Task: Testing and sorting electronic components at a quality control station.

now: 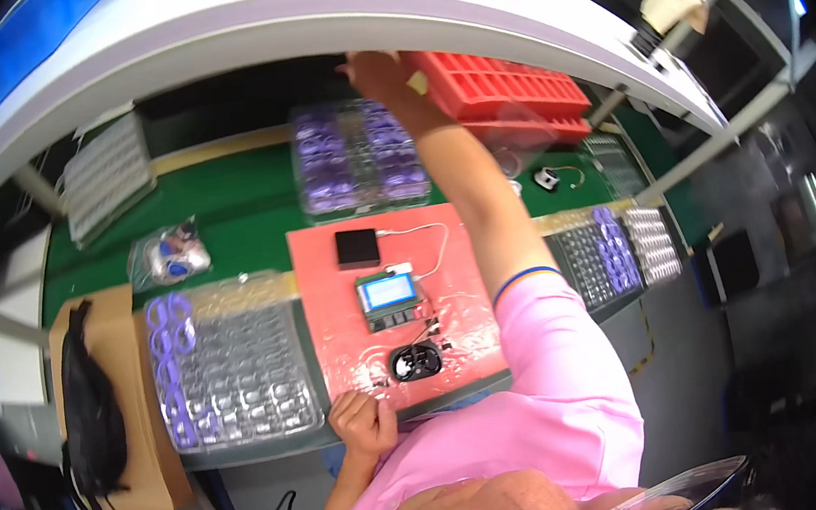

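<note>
My left hand [363, 423] rests in a loose fist at the front edge of the pink mat [340, 363], with nothing showing from it. Just beyond it on the mat lies a small black oval device [415, 361] with a thin dark wire. Behind that is a green circuit board with a lit screen [389, 295], and a white cable runs from its area to a black square box [357, 249]. My right arm stretches far forward; my right hand [378, 77] is under the shelf edge beside the red bins, its fingers partly hidden and blurred.
Stacked clear trays with purple parts [357, 160] stand at the back. Red slotted bins [500, 88] sit right of them, below the white shelf [301, 25]. A clear tray [241, 375] lies left, purple strips [615, 249] right. A black bag [93, 402] lies on cardboard.
</note>
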A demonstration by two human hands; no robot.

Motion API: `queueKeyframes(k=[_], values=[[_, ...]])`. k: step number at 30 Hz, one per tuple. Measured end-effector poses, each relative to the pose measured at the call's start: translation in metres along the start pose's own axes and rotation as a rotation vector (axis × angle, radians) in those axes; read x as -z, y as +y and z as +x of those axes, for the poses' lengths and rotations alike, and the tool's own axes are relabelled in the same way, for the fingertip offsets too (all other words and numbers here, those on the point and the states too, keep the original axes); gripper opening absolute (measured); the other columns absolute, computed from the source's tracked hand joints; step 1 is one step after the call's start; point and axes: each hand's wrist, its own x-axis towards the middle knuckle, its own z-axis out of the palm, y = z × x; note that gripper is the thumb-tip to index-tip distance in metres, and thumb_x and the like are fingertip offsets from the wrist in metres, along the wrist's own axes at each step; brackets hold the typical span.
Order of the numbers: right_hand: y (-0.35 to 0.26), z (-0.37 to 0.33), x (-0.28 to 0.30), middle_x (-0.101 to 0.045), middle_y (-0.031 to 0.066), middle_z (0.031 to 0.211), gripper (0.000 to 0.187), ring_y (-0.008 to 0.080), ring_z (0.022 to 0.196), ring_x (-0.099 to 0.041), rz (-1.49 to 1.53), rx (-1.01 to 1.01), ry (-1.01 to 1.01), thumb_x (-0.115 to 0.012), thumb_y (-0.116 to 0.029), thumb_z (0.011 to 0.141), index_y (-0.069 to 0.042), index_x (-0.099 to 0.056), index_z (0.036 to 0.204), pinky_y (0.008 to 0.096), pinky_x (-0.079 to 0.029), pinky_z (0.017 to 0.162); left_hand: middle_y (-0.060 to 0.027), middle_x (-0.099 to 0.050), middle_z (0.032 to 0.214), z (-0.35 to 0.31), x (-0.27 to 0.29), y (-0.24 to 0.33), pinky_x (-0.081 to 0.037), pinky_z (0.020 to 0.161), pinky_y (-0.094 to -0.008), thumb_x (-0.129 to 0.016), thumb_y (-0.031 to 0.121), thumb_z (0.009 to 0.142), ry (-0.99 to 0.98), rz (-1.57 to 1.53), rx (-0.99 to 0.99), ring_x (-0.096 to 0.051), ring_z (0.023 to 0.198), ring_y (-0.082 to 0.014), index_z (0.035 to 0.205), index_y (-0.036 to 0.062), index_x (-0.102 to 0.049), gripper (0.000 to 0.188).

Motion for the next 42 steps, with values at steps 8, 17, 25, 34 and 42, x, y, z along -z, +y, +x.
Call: queueKeyframes(k=[8,17,25,34,42], values=[[0.034,-0.016,-0.051,-0.074,0.0276,0.123,0.045,0.0461,0.122,-0.068,0.075,-0.067,-0.039,-0.074,-0.039,0.102,-0.001,-0.074,0.125,0.0562,-0.054,0.102,-0.015,-0.048,0.061,-0.004,-0.001,0.0,-0.038,0.055,-0.0465,-0.067,0.012,0.083,-0.016,0.004,0.037,-0.049,0.054,-0.0358,0.059,0.0038,-0.05,0.031],[0.041,-0.018,-0.074,-0.07,0.0216,0.141,0.05,0.0441,0.132,-0.063,0.135,-0.101,-0.228,-0.069,-0.045,0.103,-0.009,-0.071,0.136,0.058,-0.049,0.111,-0.0134,-0.042,0.06,0.002,0.009,0.009,-0.034,0.056,-0.0467,-0.065,0.019,0.089,-0.121,0.042,0.127,-0.044,0.054,-0.0352,0.058,0.0049,-0.047,0.039],[0.066,-0.032,-0.063,-0.07,0.0192,0.144,0.051,0.0417,0.135,-0.062,0.17,-0.26,-0.028,-0.066,-0.049,0.103,-0.011,-0.072,0.137,0.0589,-0.048,0.112,-0.0125,-0.043,0.061,-0.003,0.0,-0.002,-0.034,0.056,-0.0462,-0.065,0.026,0.095,-0.106,0.062,0.095,-0.044,0.054,-0.0342,0.057,0.0062,-0.046,0.046],[0.159,-0.056,-0.125,-0.071,0.0163,0.142,0.048,0.0399,0.136,-0.063,0.529,-0.336,0.152,-0.063,-0.045,0.105,-0.009,-0.071,0.136,0.0592,-0.047,0.113,-0.0099,-0.043,0.06,0.013,0.001,0.002,-0.035,0.054,-0.0443,-0.071,0.021,0.088,-0.142,0.052,0.054,-0.045,0.053,-0.0312,0.057,0.0077,-0.051,0.039],[0.057,-0.001,-0.13,-0.071,0.0142,0.131,0.039,0.0352,0.127,-0.065,0.164,0.169,0.052,-0.078,-0.021,0.097,-0.007,-0.067,0.132,0.0522,-0.042,0.117,-0.0094,-0.045,0.059,0.007,0.011,0.012,-0.037,0.054,-0.0443,-0.073,0.018,0.085,-0.047,0.064,0.168,-0.047,0.053,-0.0307,0.058,0.0078,-0.052,0.036]])
